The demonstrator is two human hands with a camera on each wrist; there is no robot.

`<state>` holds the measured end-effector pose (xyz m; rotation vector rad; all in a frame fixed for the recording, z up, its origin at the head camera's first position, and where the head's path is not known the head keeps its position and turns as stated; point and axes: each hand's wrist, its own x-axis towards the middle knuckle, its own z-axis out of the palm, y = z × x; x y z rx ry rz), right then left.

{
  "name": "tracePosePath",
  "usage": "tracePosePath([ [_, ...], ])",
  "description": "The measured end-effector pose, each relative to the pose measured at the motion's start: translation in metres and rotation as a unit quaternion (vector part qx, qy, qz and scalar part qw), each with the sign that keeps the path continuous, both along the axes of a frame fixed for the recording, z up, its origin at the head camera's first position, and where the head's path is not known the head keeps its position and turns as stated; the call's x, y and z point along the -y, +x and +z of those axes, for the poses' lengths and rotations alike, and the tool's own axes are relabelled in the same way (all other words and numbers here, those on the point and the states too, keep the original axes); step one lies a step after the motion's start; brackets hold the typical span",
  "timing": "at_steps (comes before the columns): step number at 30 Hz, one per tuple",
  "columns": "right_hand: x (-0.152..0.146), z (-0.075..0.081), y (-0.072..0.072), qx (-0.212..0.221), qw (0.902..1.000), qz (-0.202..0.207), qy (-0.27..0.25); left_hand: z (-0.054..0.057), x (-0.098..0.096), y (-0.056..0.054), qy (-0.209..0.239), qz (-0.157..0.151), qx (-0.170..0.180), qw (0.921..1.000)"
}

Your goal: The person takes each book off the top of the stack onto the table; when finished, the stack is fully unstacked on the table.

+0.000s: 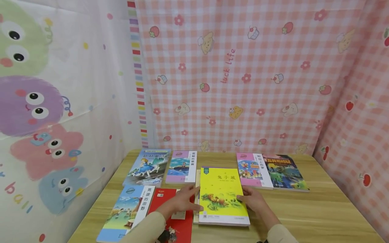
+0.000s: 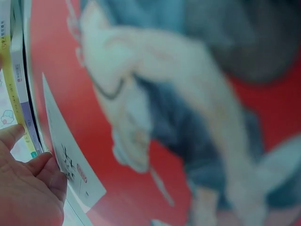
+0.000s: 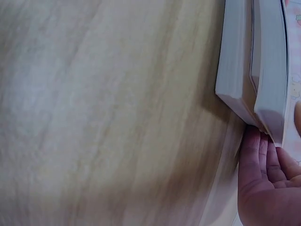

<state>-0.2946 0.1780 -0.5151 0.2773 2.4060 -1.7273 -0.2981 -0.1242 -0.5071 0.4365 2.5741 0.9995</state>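
Observation:
The yellow book (image 1: 223, 192) with a cartoon animal lying on green leaves on its cover tops a small pile in the head view. A cream-edged book (image 1: 196, 216) shows from under its left side. My left hand (image 1: 184, 201) holds the pile's left side, its thumb at the yellow spine (image 2: 14, 101) in the left wrist view. On the right side, my right hand (image 1: 251, 199) grips the pile with the thumb over the yellow cover. In the right wrist view its fingers (image 3: 254, 155) reach beneath the overhanging page block (image 3: 273, 66).
A red book (image 1: 162, 206) and a blue-and-white book (image 1: 126, 212) lie left of the pile on the wooden table (image 1: 328, 212). Behind are a blue book (image 1: 149, 168), two pink-edged books (image 1: 181, 168) (image 1: 251, 170) and a dark green book (image 1: 284, 175). Patterned curtains (image 1: 243, 94) hang around the table.

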Motion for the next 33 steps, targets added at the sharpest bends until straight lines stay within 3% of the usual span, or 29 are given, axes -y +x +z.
tracePosePath([
  [13,-0.007,-0.003,-0.001,0.0,0.9997,-0.021,0.013,0.002,-0.003,0.002,-0.021,0.007,0.0,0.9997],
  [25,-0.018,0.004,0.0,0.022,0.9993,0.018,-0.023,0.002,0.0,0.004,-0.023,-0.016,-0.018,0.9995],
  [33,-0.02,0.011,0.001,0.038,0.9979,0.023,-0.047,0.003,-0.001,0.004,-0.025,-0.01,-0.018,0.9995],
])
